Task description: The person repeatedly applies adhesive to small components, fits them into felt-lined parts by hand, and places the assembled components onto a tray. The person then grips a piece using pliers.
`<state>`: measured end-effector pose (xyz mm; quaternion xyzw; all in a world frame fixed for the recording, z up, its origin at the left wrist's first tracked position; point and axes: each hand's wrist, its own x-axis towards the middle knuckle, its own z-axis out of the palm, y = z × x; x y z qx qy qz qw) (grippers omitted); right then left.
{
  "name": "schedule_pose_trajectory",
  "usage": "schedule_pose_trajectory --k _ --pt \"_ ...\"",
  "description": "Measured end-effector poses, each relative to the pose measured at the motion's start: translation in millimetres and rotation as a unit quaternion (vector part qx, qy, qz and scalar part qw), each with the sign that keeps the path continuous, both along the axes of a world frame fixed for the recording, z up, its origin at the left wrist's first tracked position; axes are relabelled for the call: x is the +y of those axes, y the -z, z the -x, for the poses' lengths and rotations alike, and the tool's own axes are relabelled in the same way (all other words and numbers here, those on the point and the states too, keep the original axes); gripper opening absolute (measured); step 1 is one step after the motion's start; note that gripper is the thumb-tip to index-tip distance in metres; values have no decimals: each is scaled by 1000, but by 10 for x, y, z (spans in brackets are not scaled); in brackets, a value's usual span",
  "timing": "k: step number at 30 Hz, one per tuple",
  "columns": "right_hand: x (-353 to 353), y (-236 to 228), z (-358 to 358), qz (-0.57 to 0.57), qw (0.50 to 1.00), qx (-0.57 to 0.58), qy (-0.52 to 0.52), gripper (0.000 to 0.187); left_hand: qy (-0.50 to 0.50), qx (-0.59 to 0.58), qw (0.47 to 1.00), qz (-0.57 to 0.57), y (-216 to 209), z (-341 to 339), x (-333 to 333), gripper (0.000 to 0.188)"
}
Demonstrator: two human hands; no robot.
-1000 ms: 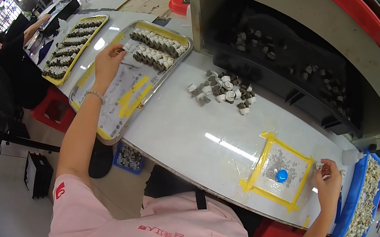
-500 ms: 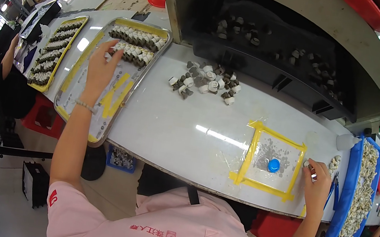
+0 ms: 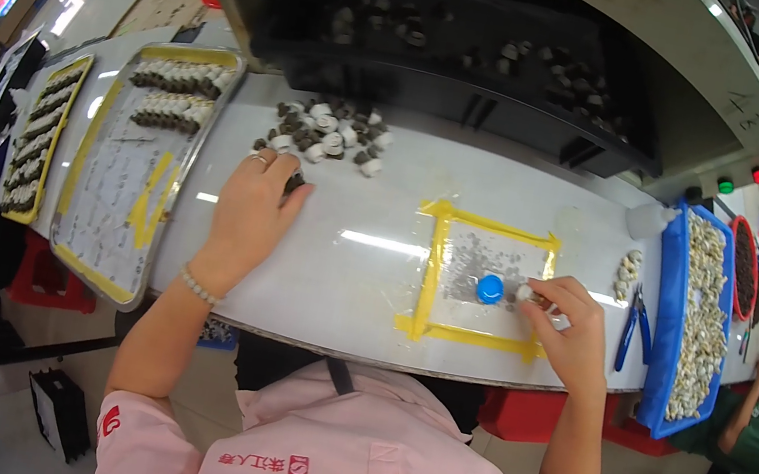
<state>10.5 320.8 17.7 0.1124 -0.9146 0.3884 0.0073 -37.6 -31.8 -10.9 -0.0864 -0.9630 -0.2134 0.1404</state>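
My left hand [image 3: 255, 205], with a bead bracelet and a ring, is at the near edge of a loose pile of small white-and-dark parts [image 3: 325, 131]. Its thumb and fingers close on a small dark part [image 3: 295, 183]. Over the right side of a yellow-taped square [image 3: 430, 297], my right hand [image 3: 572, 327] pinches a small white part [image 3: 525, 292] between thumb and fingertips. Just left of that part, a round blue cap [image 3: 490, 289] sits inside the square, among grey smudges.
To the left, a metal tray [image 3: 87, 226] holds rows of similar parts; a yellow tray [image 3: 22, 204] lies beyond. At right are blue-handled pliers [image 3: 628, 332], a blue bin [image 3: 661, 332] of pale pieces and a squeeze bottle [image 3: 648, 221]. A dark-lined box [image 3: 376, 84] stands behind. A co-worker [image 3: 757, 431] is far right.
My left hand has left the metal tray for the loose pile and closed on a dark part. My right hand has moved left over the taped square with its part. The view has shifted.
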Motion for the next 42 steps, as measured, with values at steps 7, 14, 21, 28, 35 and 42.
schedule_pose_trajectory --k 7,14,21,28,35,42 --pt "-139 -47 54 -31 998 -2 -59 20 130 -56 979 -144 -65 -120 122 31" --pt "-214 -42 124 -122 986 42 -108 19 57 -55 993 -83 83 -172 115 34" --pt "-251 -73 149 -161 979 46 -120 18 148 -201 822 -511 48 -399 399 31" --pt "-203 -35 83 -36 998 -7 -56 22 171 -227 724 -628 92 -593 653 31" --pt "-286 -27 -1 137 988 -43 -63 25 182 -205 727 -629 180 -693 823 31" --pt "-404 10 -72 235 960 -103 -109 25 199 -190 794 -542 194 -748 927 34"
